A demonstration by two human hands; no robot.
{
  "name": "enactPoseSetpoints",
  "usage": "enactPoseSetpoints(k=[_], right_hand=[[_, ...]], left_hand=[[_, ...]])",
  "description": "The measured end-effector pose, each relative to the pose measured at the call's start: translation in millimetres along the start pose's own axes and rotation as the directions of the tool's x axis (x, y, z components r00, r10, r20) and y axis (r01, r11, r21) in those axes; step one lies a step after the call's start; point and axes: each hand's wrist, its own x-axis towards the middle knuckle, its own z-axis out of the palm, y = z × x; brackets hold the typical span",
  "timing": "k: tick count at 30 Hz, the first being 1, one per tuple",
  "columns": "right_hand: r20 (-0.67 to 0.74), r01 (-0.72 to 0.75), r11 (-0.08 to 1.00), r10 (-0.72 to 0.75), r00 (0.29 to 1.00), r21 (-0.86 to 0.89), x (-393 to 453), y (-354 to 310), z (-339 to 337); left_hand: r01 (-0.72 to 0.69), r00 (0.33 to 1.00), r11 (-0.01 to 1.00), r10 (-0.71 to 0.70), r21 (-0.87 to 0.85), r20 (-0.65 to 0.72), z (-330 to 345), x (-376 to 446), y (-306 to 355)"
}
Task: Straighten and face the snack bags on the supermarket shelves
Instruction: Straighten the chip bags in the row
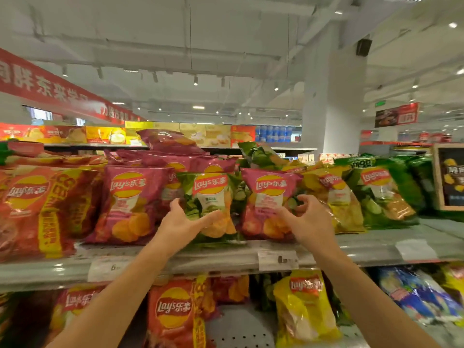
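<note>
Lay's chip bags stand in a row on the upper shelf. A green bag stands upright at the middle, between a magenta bag on its left and a pink bag on its right. My left hand reaches up in front of the green bag's lower left, palm up, thumb and fingers spread, touching or just short of it. My right hand hovers at the pink bag's right side with fingers loosely curled and holds nothing. A yellow bag leans behind that hand.
Large red bags fill the shelf's left end and green bags the right. Loose magenta and green bags lie piled on top behind. The lower shelf holds a red bag, a yellow bag and blue bags. A framed sign stands far right.
</note>
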Motion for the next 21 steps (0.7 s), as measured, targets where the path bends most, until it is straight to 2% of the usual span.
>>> enactPoseSetpoints(k=[2, 5, 7, 10, 13, 16, 19, 21], right_hand=[[0.147, -0.053, 0.998, 0.056, 0.988, -0.023, 14, 0, 1], [0.376, -0.131, 0.989, 0.099, 0.921, 0.060, 34, -2, 5], [0.447, -0.159, 0.986, 0.119, 0.887, 0.053, 46, 0, 11], [0.454, -0.258, 0.964, 0.206, 0.867, 0.056, 54, 6, 16], [0.503, -0.297, 0.949, 0.205, 0.840, 0.109, 53, 6, 20], [0.512, -0.258, 0.953, 0.144, 0.847, 0.158, 52, 4, 24], [0.439, -0.166, 0.952, 0.039, 0.898, 0.256, 49, 6, 25], [0.372, -0.104, 0.962, 0.003, 0.928, 0.253, 47, 5, 19]], left_hand=[[0.027, 0.996, 0.998, -0.021, -0.063, 0.091, 0, 11, 2], [-0.043, 0.978, 0.998, 0.052, -0.051, 0.203, 0, 25, 0], [-0.065, 0.969, 0.996, 0.076, -0.053, 0.233, 0, 30, -1], [-0.009, 0.975, 0.995, 0.029, -0.095, 0.220, -1, 36, -4], [-0.010, 0.978, 0.992, 0.035, -0.123, 0.206, 1, 33, -4], [-0.035, 0.988, 0.984, 0.060, -0.172, 0.142, 2, 27, -2], [-0.025, 0.998, 0.978, 0.036, -0.209, 0.049, 3, 23, 0], [-0.029, 1.000, 0.974, 0.031, -0.224, 0.003, 5, 22, 3]])
